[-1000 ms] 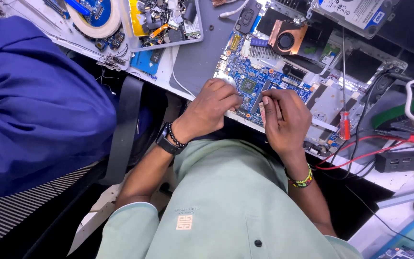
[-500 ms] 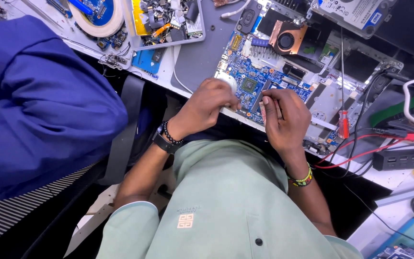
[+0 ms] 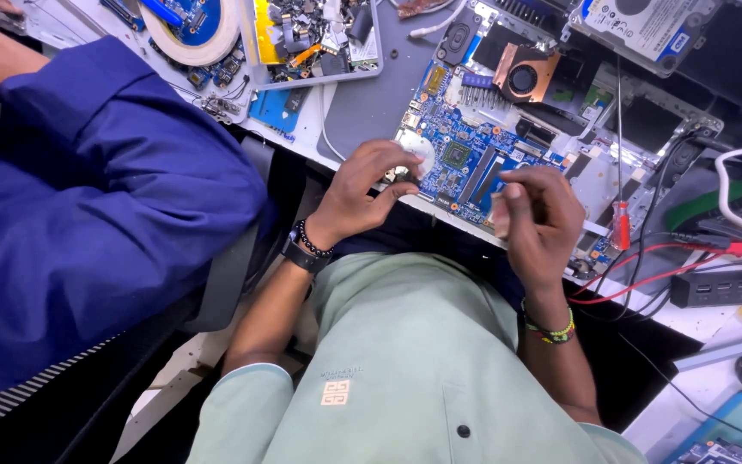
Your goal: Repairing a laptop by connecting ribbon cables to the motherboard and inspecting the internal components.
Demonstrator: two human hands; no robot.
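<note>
- Motherboard, blue, lies in an opened laptop chassis at twelve o'clock from the person's chest
- left hand pinches a small white round piece at the board's near-left corner; fingers closed on it
- right hand hovers curled at three o'clock of the left; whether it grips anything cannot be told
- red-handled screwdriver lies just beyond, at three o'clock

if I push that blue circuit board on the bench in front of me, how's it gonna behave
The blue circuit board looks thin, flat and stiff, so it would probably slide rather than bend or tip. It seems seated in the opened laptop shell, which may hold it back. Its small exposed parts look fragile, so push at an edge.
</note>
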